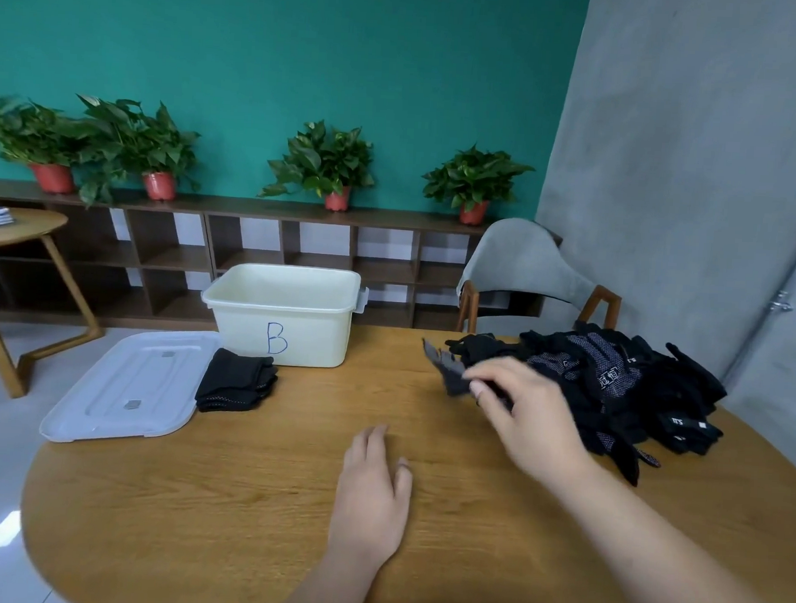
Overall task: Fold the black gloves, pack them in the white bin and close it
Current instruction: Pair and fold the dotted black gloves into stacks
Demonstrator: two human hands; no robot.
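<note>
A heap of black gloves [613, 386] lies on the right side of the wooden table [238, 500]. My right hand [528, 414] pinches one black glove [448, 368] at the heap's left edge; the glove is blurred. My left hand [372, 493] rests flat on the table near the middle, fingers straight, holding nothing. A small stack of folded black gloves [235, 382] sits in front of the white bin [284, 318], which stands open and is marked with a blue "B". Its white lid [129, 384] lies flat at the table's left edge.
A grey chair [527, 271] stands behind the table on the right. A low wooden shelf [251, 252] with several potted plants runs along the green wall. Another wooden table [17, 235] is at the far left. A grey wall closes the right side.
</note>
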